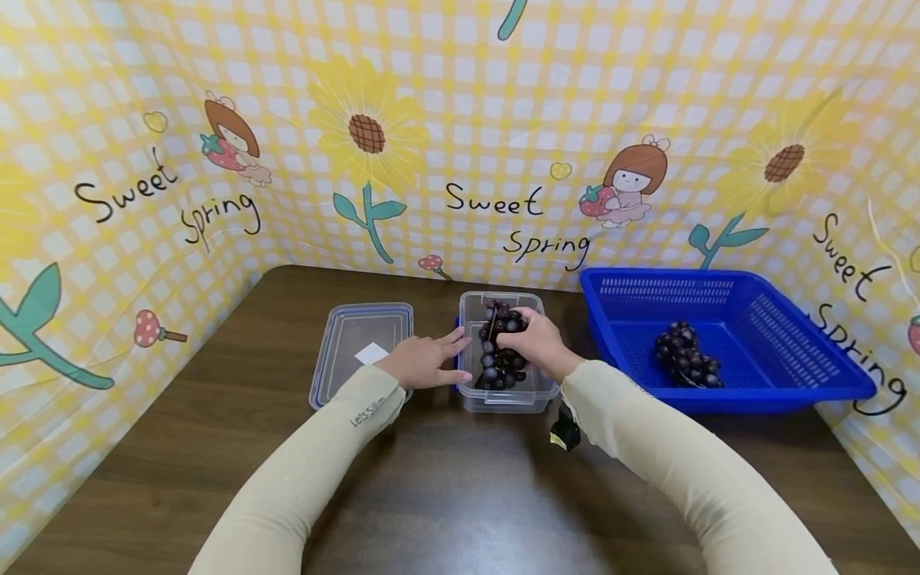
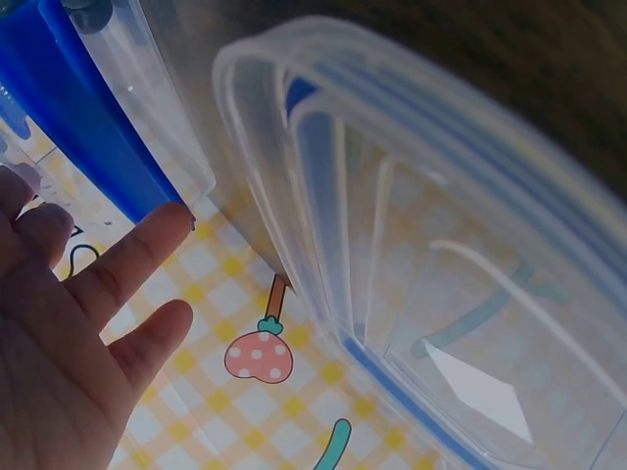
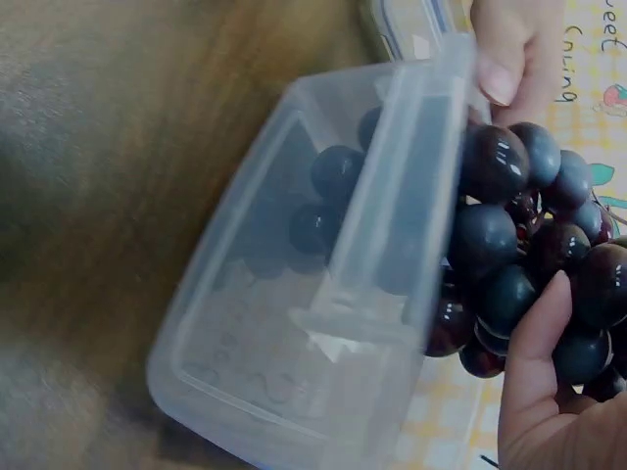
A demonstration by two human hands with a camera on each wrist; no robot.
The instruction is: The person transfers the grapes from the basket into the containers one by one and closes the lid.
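A bunch of dark grapes (image 1: 496, 369) lies partly inside a clear plastic container (image 1: 506, 404) at the middle of the table. My right hand (image 1: 537, 345) grips the bunch from the right, its thumb (image 3: 537, 377) pressed against the fruit in the right wrist view. At the container's left side, my left hand (image 1: 420, 363) spreads its fingers, the fingertips right at the wall. Left of that hand rests a clear lid (image 1: 338, 363) with a blue seal, and a white label shows on it.
A blue basket (image 1: 783, 394) stands at the right with another grape bunch (image 1: 684, 355) in it. Near the right sleeve is a small black object (image 1: 565, 431). A yellow checked cloth (image 1: 474, 136) hangs behind the brown table (image 1: 460, 495).
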